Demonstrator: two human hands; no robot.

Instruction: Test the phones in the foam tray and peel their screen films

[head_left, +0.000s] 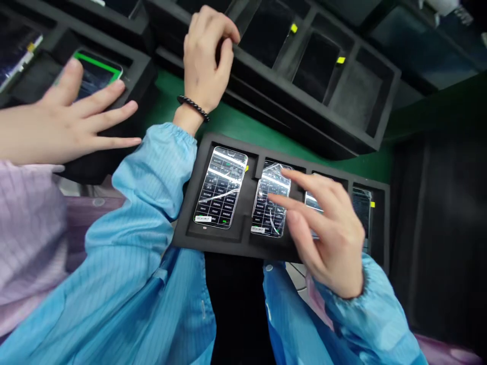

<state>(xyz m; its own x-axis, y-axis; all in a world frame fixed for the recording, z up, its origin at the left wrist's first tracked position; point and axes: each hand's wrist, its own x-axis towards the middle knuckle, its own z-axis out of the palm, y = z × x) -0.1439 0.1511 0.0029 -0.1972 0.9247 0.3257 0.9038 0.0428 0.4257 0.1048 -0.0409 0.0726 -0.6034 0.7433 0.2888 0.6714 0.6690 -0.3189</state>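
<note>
My right hand (327, 223) is open over the black foam tray (216, 243) on my lap side. Its index and middle fingertips are at the screen of the second phone (266, 208); whether they press it I cannot tell. That phone shows a grid menu under wrinkled clear film. Left of it lies another phone (220, 190) with the same kind of grid. Partly behind my right hand is a third phone (312, 200). My left hand (207, 56), with a black bead bracelet, is curled at the edge of the rear foam tray (304, 109); its fingertips are hidden.
A co-worker's spread hand (87, 119) reaches in from the left over a phone with a green-bordered screen (99, 68). The rear tray holds dark-screened phones (315, 66) with yellow tabs. A further phone (361, 208) lies at the near tray's right end. Green table surface (236, 121) shows between trays.
</note>
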